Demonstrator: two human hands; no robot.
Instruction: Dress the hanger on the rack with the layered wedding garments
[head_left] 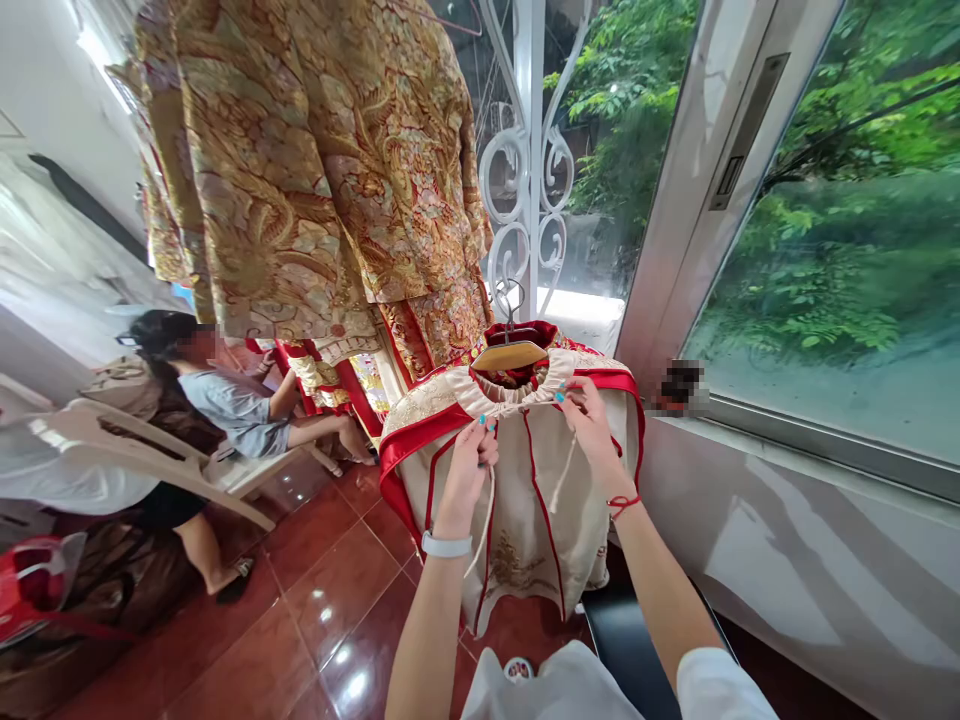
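A cream garment (pixel 510 480) with red trim hangs in front of me on a hanger (pixel 511 356) with a metal hook. Its gathered top edge (pixel 487 402) runs in a ring below the hanger. My left hand (pixel 471 462) is closed in a pinch on a white drawstring (pixel 490 515) at the left of this edge. At the right, my right hand (pixel 591 425) pinches the same cord. A stretch of cord runs between the hands, and a loose end dangles below each. Behind the hanger, the red collar of another garment (pixel 536 330) shows.
Gold embroidered jackets (pixel 315 170) hang at upper left, close behind the cream garment. A window frame (pixel 675 220) and sill border the right. A black seat (pixel 637 640) is below my right arm. Two people sit at left, one on a white chair (pixel 247 475).
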